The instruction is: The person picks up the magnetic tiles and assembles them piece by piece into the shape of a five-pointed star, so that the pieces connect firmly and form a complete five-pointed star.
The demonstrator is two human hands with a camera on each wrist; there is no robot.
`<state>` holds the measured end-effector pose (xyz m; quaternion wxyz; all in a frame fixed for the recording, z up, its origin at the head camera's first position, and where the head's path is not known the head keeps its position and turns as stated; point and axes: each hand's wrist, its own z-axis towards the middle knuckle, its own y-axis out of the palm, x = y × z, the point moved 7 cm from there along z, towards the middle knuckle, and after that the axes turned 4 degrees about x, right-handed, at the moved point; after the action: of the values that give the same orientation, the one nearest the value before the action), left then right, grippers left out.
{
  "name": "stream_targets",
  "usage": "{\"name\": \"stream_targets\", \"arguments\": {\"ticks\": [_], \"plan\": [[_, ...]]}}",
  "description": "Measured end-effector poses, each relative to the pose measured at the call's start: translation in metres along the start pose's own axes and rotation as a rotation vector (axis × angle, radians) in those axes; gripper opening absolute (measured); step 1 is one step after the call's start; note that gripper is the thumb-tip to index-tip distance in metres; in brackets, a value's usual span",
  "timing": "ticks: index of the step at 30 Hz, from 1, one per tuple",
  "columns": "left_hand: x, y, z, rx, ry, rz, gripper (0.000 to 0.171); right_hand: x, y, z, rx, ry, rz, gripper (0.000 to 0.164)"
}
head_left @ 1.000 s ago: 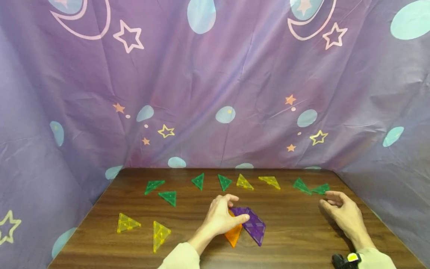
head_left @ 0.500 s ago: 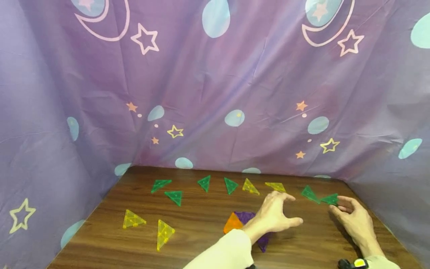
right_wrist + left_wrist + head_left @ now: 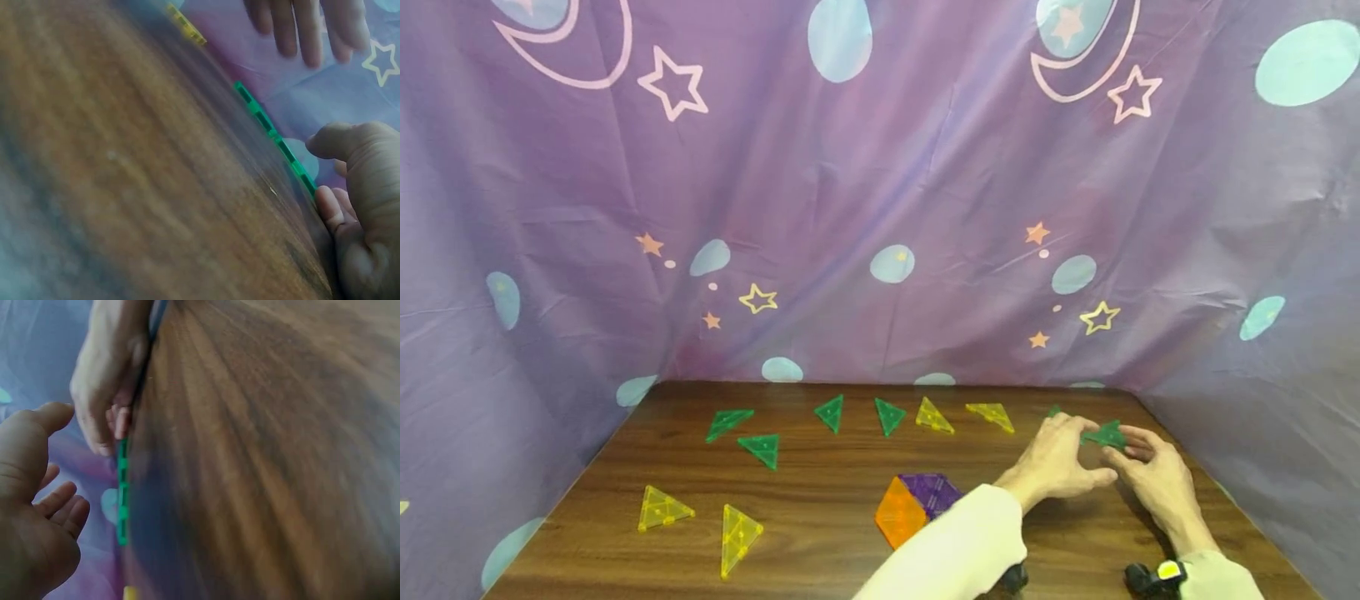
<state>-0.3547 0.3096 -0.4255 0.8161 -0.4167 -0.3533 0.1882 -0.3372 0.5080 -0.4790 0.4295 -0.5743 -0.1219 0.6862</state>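
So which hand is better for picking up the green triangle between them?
Probably the right hand: its fingertips are right at the edge of the green triangle. The left hand hangs in the air with its fingers apart from the tile.

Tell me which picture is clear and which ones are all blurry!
Head view: clearest, with the front yellow triangle showing sharp edges and a dark shadow beside the right hand; left wrist view: the table smeared into streaks; right wrist view: also blurry, haziest at bottom left.
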Motion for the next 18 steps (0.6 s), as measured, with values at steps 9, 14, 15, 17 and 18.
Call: {"name": "stream_targets", "arguments": {"ticks": [9,14,15,17,18], "plan": [[0.01,0.038,0.01,-0.117,-0.052,0.124,0.087,0.0,-0.015,0.005,0.043,0.016,-0.052,0.074],[0.002,0.043,0.015,-0.168,-0.067,0.154,0.092,-0.003,-0.008,0.007,-0.003,0.014,-0.071,0.07],[-0.001,0.044,0.014,-0.18,-0.073,0.156,0.093,-0.004,-0.006,0.007,-0.015,0.012,-0.071,0.069],[-0.007,0.046,0.012,-0.207,-0.083,0.154,0.093,-0.004,0.0,0.007,-0.035,0.015,-0.073,0.069],[-0.01,0.047,0.012,-0.219,-0.084,0.156,0.093,-0.004,0.002,0.007,-0.047,0.015,-0.072,0.069]]}}
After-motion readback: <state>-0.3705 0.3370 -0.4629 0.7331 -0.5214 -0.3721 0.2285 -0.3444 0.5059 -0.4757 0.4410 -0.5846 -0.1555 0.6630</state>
